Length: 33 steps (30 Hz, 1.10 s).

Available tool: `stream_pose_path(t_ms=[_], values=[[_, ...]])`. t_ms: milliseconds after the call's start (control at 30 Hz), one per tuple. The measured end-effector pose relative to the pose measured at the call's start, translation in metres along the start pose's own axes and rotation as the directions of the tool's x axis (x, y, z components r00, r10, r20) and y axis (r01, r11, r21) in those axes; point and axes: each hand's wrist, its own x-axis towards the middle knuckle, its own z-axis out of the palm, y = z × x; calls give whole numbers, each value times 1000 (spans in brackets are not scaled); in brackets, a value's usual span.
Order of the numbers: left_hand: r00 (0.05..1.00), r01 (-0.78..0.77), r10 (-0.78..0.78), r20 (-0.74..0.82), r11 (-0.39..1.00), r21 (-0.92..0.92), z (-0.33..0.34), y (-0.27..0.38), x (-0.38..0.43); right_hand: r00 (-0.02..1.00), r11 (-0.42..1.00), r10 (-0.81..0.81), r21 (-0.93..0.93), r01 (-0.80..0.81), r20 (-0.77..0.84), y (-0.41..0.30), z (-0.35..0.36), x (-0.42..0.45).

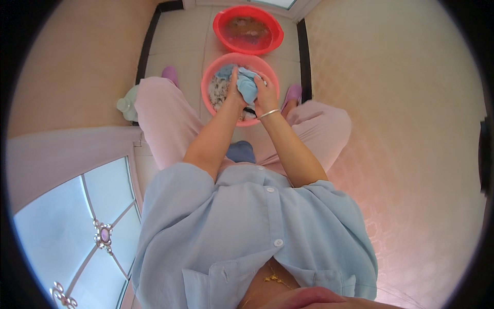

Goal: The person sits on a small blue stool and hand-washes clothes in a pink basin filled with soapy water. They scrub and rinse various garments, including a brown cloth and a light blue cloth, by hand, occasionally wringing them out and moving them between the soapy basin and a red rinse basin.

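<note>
Between my two hands is a wet-looking light blue cloth (247, 85), bunched up over a pink plastic basin (205, 88). My left hand (236, 89) presses on the cloth's left side, fingers pointing away from me. My right hand (266, 92), with a silver bangle (268, 114) at its wrist, has its fingers curled on the cloth's right side. Inside the basin lie a greyer blue cloth (225, 72) and a white fabric with dark specks (218, 91). Something black (250, 111) shows below my hands. My hands and forearms hide part of the basin's contents.
Just beyond stands a red basin (217, 34) holding murky liquid. A translucent jug (129, 103) with a pale cap is by my left knee. Walls with dark skirting (305, 58) flank the tiled floor (175, 42). A glass-paned door (58, 208) is at lower left.
</note>
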Motion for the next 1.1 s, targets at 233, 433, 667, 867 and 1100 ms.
stream_pose_path(t_ms=[233,433,667,867,1100], values=[[998,9,-15,63,995,101,34,8,-23,761,620,-607,-462,634,230,-4,-10,-29],[984,6,21,-177,989,151,18,23,-37,586,109,-565,-651,751,581,3,23,-40],[961,4,2,-275,1000,20,31,9,-16,815,325,-458,-787,525,354,18,20,93],[954,-99,92,-284,995,-10,-16,23,0,823,552,-317,-613,565,472,39,21,24],[989,52,-74,-131,986,-161,-14,10,1,665,61,-448,-722,689,598,47,16,46]])
